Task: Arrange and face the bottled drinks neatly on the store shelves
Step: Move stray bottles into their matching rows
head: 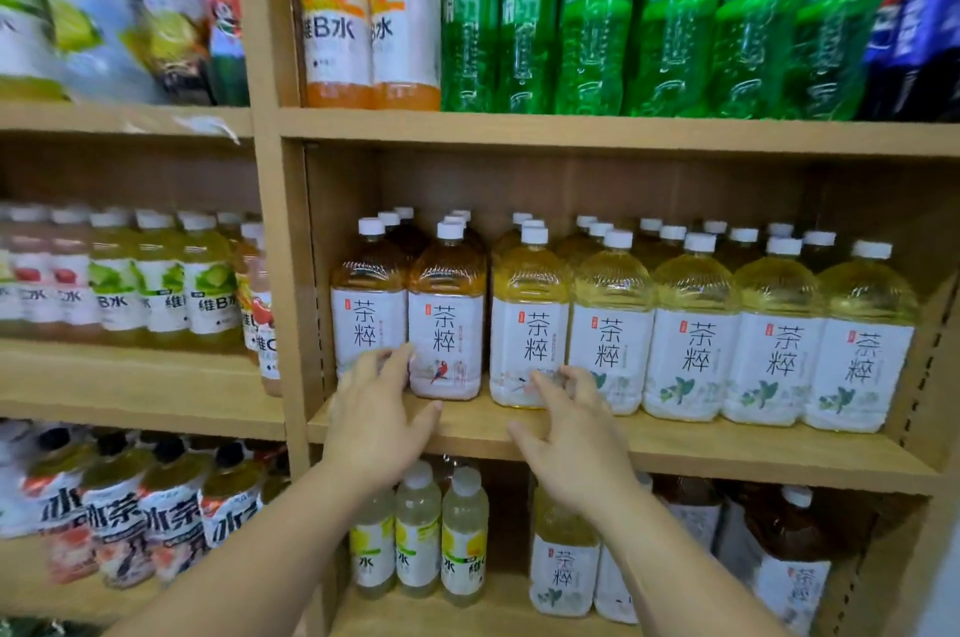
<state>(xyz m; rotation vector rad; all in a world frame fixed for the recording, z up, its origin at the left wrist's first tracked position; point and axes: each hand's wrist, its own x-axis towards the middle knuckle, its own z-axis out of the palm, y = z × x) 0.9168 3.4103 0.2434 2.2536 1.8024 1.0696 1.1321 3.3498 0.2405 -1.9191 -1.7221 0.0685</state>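
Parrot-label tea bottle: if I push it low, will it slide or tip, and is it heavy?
Likely heavy: the parrot bottle looks large and full almost to the cap. Its wide squarish base suggests sliding on the shelf, not tipping or rolling. The ribbed plastic shoulder may flex slightly if squeezed.

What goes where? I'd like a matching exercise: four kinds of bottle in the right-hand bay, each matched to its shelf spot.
Things: 1 green bottles; 2 parrot-label amber tea bottle; 3 small lemon-label bottles; 4 orange drink bottles.
Places: A lowest shelf; B top shelf, left end; C middle shelf; D top shelf, middle.
Pairs: 1-D, 2-C, 3-A, 4-B.
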